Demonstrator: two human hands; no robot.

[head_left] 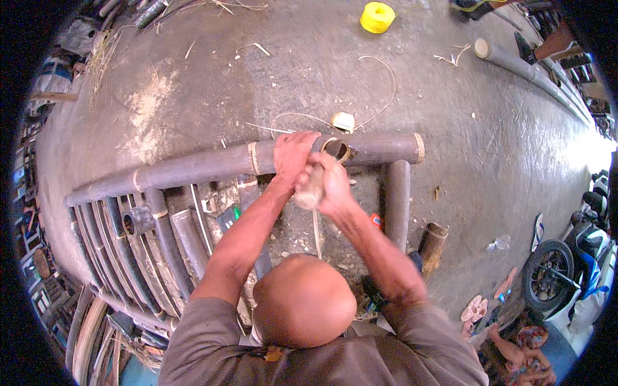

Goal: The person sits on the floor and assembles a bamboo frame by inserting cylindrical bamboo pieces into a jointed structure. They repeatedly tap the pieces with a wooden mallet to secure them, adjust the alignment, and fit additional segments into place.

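Note:
A long dark bamboo pole [199, 166] runs across the front of a bamboo frame, with pale bands at its joints. Toward its right part is a round cut hole [335, 149] with a light rim. My left hand [295, 153] lies over the pole just left of this hole, its fingers bent round the top. Beside the hole, my right hand [333, 183] is closed round a pale wooden handle [310, 190] with a blunt, rounded end. The working end of that tool is hidden, so its kind does not show. A short bamboo post [396, 206] meets the pole at the right.
Thin bamboo slats [122, 251] and a cut stub [138, 220] form the frame's left side. Beyond the pole lie a pale cut piece [343, 121], cane strips and a yellow twine roll [377, 17]. A motorbike wheel [549, 275], sandals [474, 309] and a person [524, 357] are at right.

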